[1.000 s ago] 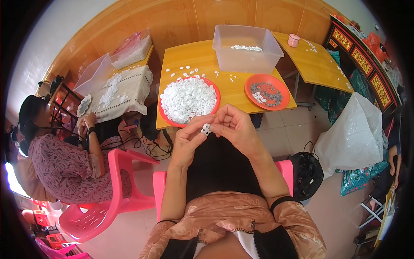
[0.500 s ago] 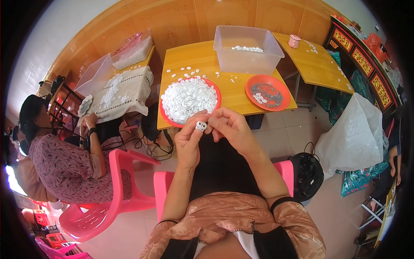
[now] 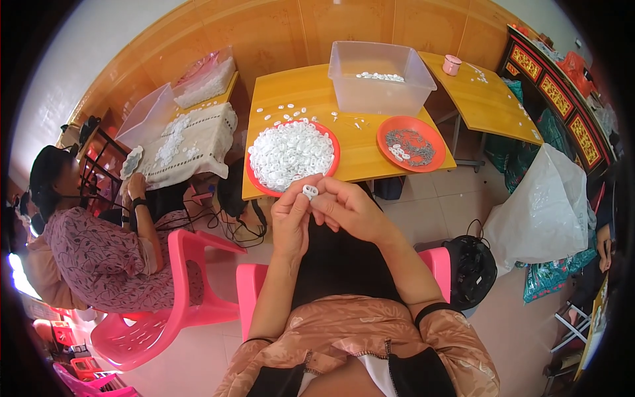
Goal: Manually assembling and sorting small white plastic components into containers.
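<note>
In front of my body, just past the near edge of the table, my left hand (image 3: 290,215) pinches a small white oval plastic piece with two holes (image 3: 309,192) between thumb and fingers. My right hand (image 3: 347,208) is closed against it, its thumb and fingertips at the piece's right side; whatever those fingers grip is hidden. Beyond my left hand a red round tray (image 3: 336,147) carries a heap of similar white pieces (image 3: 291,153). To the right sits an orange-red plate (image 3: 436,135) with many small grey metal parts (image 3: 421,153) and several white pieces.
A clear plastic bin (image 3: 380,98) with white pieces stands at the table's back. Loose pieces lie on the yellow table (image 3: 291,86). At left, a seated person (image 3: 116,258) works by a cloth-covered table (image 3: 215,122). A white sack (image 3: 539,205) and black bag (image 3: 471,270) are at right.
My right hand has turned and moved in, its fingers folding closer against the white piece. My left hand keeps its pinch with little movement.
</note>
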`<state>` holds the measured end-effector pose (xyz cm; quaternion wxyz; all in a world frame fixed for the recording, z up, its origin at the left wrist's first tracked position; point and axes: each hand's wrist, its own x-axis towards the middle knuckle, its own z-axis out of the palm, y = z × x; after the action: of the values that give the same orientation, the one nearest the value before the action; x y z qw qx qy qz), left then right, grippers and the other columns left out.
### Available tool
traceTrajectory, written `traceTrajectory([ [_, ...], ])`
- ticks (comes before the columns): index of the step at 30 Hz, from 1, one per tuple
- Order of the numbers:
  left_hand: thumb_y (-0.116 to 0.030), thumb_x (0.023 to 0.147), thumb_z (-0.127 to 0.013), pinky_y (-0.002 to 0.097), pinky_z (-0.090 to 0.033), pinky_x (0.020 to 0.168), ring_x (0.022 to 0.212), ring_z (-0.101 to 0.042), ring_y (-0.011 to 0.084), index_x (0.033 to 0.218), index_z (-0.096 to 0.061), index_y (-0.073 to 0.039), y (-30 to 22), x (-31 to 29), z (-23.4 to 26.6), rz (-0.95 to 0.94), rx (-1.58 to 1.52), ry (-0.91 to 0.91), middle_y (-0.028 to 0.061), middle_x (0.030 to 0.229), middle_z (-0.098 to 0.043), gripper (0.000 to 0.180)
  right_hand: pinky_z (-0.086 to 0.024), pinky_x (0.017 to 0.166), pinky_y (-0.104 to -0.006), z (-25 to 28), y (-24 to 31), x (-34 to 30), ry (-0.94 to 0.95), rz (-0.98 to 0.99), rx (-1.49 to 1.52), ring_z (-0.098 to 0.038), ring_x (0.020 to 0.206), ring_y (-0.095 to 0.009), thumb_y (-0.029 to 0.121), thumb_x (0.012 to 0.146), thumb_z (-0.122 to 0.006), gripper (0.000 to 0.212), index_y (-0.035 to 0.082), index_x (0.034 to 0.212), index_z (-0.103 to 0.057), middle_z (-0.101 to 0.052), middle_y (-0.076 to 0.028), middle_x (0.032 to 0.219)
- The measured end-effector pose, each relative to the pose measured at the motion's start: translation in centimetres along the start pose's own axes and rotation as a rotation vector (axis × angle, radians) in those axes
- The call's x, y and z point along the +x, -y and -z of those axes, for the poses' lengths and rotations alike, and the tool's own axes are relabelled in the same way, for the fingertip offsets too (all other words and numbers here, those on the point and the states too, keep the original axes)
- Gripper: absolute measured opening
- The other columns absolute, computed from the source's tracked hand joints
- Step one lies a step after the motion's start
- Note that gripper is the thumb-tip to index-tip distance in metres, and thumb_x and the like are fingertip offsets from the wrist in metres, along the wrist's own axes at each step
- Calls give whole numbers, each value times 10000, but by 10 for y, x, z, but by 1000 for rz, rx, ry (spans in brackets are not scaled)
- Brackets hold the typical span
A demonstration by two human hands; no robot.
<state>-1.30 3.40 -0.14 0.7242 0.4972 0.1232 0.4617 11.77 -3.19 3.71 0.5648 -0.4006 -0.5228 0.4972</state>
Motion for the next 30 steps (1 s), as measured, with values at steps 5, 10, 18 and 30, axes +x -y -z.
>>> traceTrajectory([
  [5, -161, 900, -538, 294, -457, 865, 1000, -567, 184, 1157, -539, 51, -4, -1, -8, -16, -182, -62, 139, 1129, -582, 333, -418, 495, -299, -8, -1, 0, -124, 330, -587, -570, 563, -199, 157, 907, -501, 164, 1, 946, -469, -550, -115, 640],
  [10, -176, 904, -536, 306, -439, 909, 1064, -546, 198, 1163, -533, 55, 3, -4, -7, -46, -177, -46, 155, 1168, -567, 348, -459, 471, -375, -11, -14, 6, -235, 535, -910, -590, 552, -326, 120, 849, -531, 151, -6, 844, -448, -549, -166, 593],
  [18, -224, 932, -476, 299, -406, 941, 1072, -532, 193, 1163, -517, 53, 12, -10, -25, -62, -176, -166, 148, 1180, -552, 363, -448, 425, -345, -16, -31, 9, -430, 647, -1069, -584, 483, -257, 127, 778, -579, 179, 20, 803, -438, -523, -109, 532],
  [30, -231, 946, -454, 292, -394, 940, 1062, -525, 176, 1170, -510, 38, 16, -10, -31, -78, -224, -254, 123, 1162, -553, 354, -451, 447, -367, -12, -40, 10, -364, 570, -1013, -595, 528, -286, 169, 841, -541, 242, -18, 975, -466, -564, -128, 585],
])
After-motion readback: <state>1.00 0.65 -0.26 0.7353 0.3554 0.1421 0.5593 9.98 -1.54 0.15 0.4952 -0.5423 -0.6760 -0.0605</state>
